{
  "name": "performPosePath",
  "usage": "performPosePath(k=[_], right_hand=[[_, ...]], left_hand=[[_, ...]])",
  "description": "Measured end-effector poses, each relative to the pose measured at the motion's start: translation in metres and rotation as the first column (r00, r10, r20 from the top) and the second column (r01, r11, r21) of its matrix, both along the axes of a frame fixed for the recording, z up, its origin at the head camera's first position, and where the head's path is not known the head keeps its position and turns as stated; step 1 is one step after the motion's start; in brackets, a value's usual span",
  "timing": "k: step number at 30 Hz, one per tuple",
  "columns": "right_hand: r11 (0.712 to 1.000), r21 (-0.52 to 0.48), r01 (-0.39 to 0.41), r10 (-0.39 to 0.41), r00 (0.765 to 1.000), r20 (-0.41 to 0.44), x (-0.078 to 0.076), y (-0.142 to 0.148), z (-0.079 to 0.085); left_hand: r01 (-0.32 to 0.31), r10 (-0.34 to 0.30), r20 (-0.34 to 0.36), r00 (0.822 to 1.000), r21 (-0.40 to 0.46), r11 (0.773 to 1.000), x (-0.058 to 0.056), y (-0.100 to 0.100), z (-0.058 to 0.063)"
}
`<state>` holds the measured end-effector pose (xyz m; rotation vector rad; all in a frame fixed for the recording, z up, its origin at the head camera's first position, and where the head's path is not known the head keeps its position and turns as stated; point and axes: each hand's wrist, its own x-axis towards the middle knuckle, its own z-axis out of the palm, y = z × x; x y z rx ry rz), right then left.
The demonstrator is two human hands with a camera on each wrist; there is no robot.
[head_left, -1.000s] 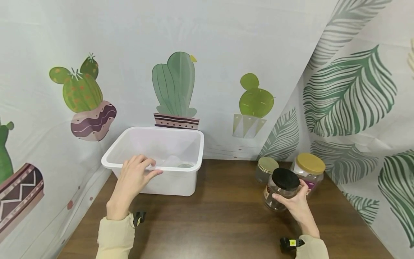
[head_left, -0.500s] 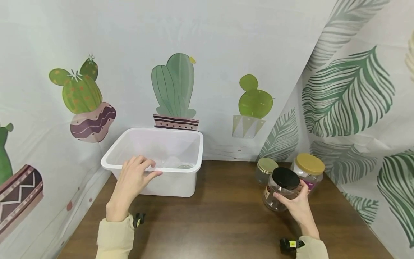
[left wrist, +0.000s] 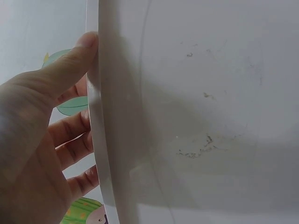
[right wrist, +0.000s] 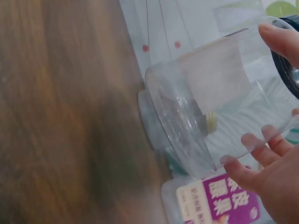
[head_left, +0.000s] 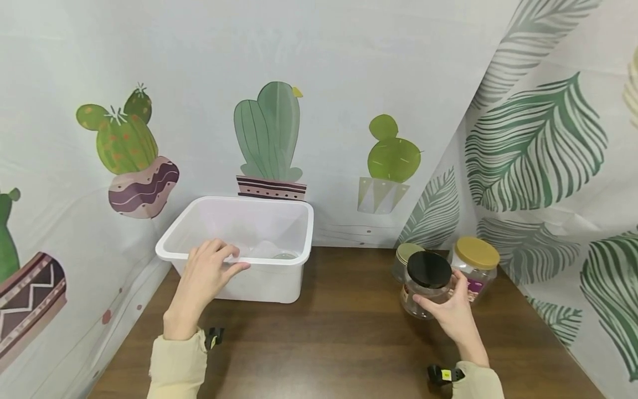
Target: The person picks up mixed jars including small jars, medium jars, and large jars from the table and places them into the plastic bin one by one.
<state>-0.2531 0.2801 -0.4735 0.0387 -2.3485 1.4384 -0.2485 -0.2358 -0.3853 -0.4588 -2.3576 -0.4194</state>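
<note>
My left hand (head_left: 206, 277) holds the near rim of a white plastic tub (head_left: 274, 282) on the left. In the left wrist view, the thumb lies along the rim's outer side and the fingers (left wrist: 74, 151) reach behind it. A clear jar with a black lid (head_left: 428, 270) is in my right hand (head_left: 453, 316), thumb on one side and fingers round the other. The right wrist view shows the clear jar body (right wrist: 219, 88) with its round base off the wooden table, its label facing away.
Behind the held jar stand a smaller jar with a pale gold lid (head_left: 410, 250) and a larger one with a yellow lid (head_left: 477, 253) and purple label. Something clear (head_left: 284, 256) lies inside the tub. A patterned cloth (head_left: 339, 138) hangs behind the brown table (head_left: 319, 349).
My right hand has raised the black-lidded jar slightly and brought it a little to the left, nearer the pale gold lid. The left hand and tub have stayed in place.
</note>
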Motion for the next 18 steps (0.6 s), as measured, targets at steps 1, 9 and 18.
performPosePath(k=[1, 9, 18], right_hand=[[1.0, 0.004, -0.011, 0.011, 1.0, -0.013, 0.0, -0.002, 0.002], [0.997, 0.048, -0.06, 0.064, 0.995, -0.081, 0.005, -0.02, 0.016], [0.993, 0.11, -0.038, 0.059, 0.98, -0.191, 0.008, -0.04, 0.028]], left_hand=[[0.0, 0.0, -0.001, 1.0, -0.001, 1.0, 0.0, 0.0, 0.0], [0.0, 0.0, 0.002, 1.0, -0.005, 1.0, -0.001, 0.0, 0.001], [-0.004, 0.004, 0.007, 1.0, -0.001, 1.0, 0.0, -0.002, -0.001]])
